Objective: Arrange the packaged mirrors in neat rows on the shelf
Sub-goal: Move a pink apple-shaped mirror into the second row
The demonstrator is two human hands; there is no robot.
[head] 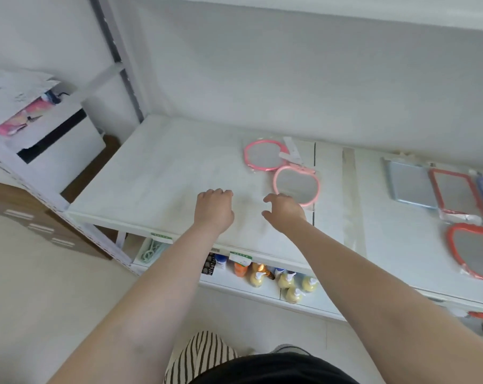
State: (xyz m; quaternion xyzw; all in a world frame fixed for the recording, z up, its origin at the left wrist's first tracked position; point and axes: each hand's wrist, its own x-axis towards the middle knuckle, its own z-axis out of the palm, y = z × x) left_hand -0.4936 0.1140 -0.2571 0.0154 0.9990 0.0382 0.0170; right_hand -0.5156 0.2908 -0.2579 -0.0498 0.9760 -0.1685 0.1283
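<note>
Two pink packaged mirrors lie on the white shelf: a round one at the back and an apple-shaped one in front of it. My right hand hovers just left of the apple-shaped mirror, fingers curled and apart, holding nothing. My left hand rests over bare shelf further left, fingers curled under, with nothing in it. On the right shelf section lie a blue rectangular mirror, a red-framed rectangular mirror and a red apple-shaped mirror.
A lower shelf holds several pump bottles and a green hanger. A white box stands left of the shelf behind a perforated metal upright. Another shelf board runs overhead.
</note>
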